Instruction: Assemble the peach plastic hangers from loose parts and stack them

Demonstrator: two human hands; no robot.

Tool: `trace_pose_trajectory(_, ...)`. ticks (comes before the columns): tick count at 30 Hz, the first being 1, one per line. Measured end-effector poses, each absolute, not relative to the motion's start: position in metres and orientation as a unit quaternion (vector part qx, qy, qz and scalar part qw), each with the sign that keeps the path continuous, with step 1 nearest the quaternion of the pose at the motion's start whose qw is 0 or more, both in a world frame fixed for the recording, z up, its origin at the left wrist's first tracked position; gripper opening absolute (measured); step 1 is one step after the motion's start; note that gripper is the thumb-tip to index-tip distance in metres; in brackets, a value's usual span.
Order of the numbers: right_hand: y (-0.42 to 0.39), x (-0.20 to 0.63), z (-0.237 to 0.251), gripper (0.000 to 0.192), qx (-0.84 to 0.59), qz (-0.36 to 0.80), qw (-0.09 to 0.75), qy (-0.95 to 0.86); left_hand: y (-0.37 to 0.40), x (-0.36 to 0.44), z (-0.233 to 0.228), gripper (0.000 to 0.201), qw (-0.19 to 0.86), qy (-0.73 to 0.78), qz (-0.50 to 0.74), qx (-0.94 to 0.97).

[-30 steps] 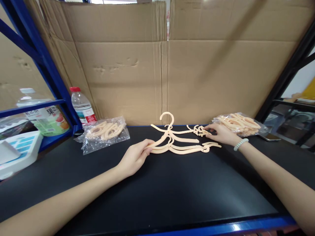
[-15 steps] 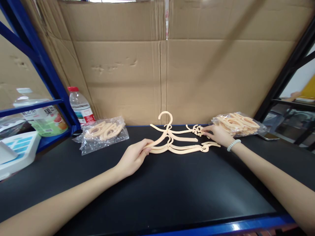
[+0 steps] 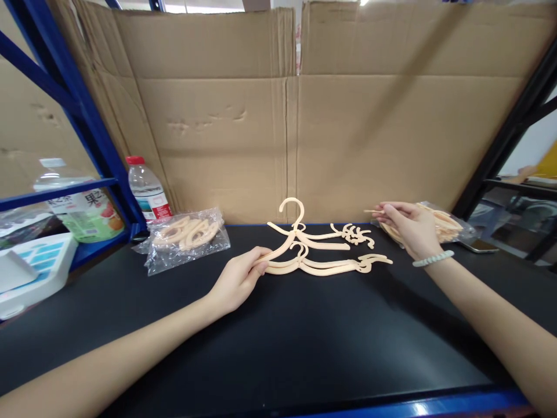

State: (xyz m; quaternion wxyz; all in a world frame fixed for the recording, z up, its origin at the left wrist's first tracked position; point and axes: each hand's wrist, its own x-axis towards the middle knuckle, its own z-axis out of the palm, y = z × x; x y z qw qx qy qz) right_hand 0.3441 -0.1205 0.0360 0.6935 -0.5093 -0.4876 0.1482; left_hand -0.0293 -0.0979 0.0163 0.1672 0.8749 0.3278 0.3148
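Observation:
My left hand [image 3: 238, 278] is closed around the left end of a cream clothes hanger [image 3: 326, 246], whose hook stands up at the middle. Close in front of it lie more cream hanger parts [image 3: 326, 270], and the left hand's fingers are right beside them; whether they touch is unclear. My right hand [image 3: 412, 229] is raised above the table with a thin cream plastic piece [image 3: 369, 211] pinched at its fingertips. Below and left of that hand sit a cluster of small cream pieces [image 3: 357, 234] and loose curved hook-like pieces [image 3: 375, 260].
A clear bag of cream parts [image 3: 187, 235] lies left; another bag of parts [image 3: 444, 223] is behind my right hand, near a flat phone-like object [image 3: 481, 247]. Bottles [image 3: 148, 188] and a white-blue tray [image 3: 41, 267] stand left. Cardboard [image 3: 217, 145] walls the back of the black table [image 3: 304, 348].
My right hand has lifted off the small-piece cluster and moved up and right, carrying a thin cream piece. My left hand keeps its hold on the hanger.

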Motion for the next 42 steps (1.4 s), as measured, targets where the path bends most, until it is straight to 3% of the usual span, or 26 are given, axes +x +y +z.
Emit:
trace_pose_trajectory(6,-0.122,0.332,0.026,0.031,-0.516,0.256,0.643,-0.504,-0.097,-0.03,0.016,0.022,0.165,0.327,0.319,0.874)
trace_pose_trajectory(12,-0.122,0.325,0.018,0.058,-0.511,0.343,0.636,-0.466,-0.097,-0.029,0.016,0.022,0.172,0.326,0.314,0.875)
trace_pose_trajectory(19,-0.128,0.314,0.021,0.017,-0.493,0.471,0.542,-0.491,-0.097,-0.03,0.015,0.017,0.177,0.329,0.314,0.873)
trace_pose_trajectory(28,-0.137,0.31,0.034,0.026,-0.455,0.611,0.449,-0.467,-0.096,-0.029,0.016,0.014,0.191,0.325,0.307,0.874)
trace_pose_trajectory(42,-0.138,0.308,0.033,0.021,-0.465,0.639,0.414,-0.453,-0.097,-0.029,0.016,0.015,0.185,0.321,0.31,0.875)
